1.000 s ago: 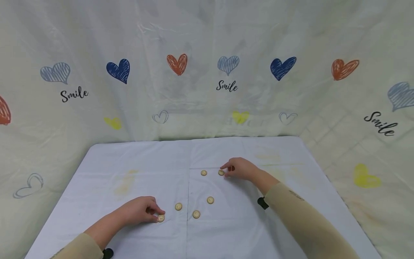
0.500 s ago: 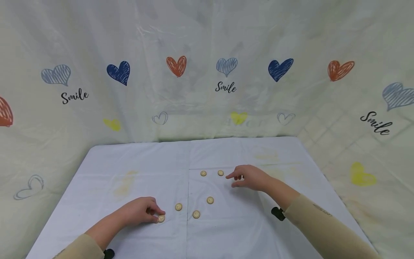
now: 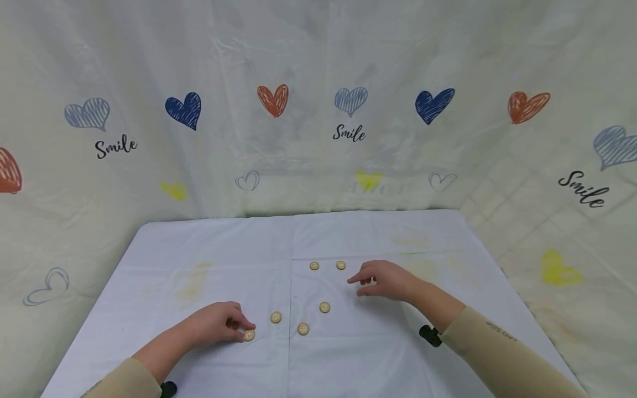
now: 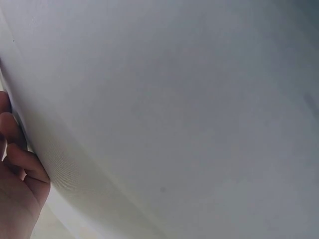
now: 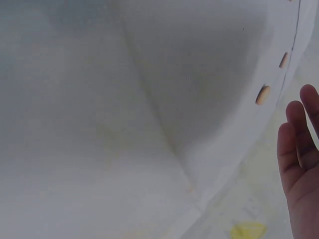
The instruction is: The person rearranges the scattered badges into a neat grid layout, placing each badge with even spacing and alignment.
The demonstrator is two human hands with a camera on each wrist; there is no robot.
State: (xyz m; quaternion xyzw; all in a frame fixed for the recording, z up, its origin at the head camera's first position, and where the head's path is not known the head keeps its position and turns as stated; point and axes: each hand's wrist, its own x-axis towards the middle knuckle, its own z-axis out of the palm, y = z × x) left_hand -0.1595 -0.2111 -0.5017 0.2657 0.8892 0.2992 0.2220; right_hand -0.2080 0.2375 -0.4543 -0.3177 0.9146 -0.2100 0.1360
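Note:
Several round, light wooden buttons lie flat on the white-covered table. My left hand pinches the nearest-left button between thumb and index finger, against the cloth. Off to its right lie a second button and a third button, with another button beyond. At the far side, two buttons sit side by side: a left one and a right one. My right hand hovers right of that pair, fingers relaxed, holding nothing. In the left wrist view, curled fingers hide the pinched button.
A pale sheet printed with hearts and "Smile" hangs behind the table and along its sides. A cloth crease runs front to back near the middle. Each wrist carries a black strap device, such as the right one.
My right hand has let go of the far right button and drawn back to the right and slightly nearer. The left hand stays pinching its button; the buttons have not moved.

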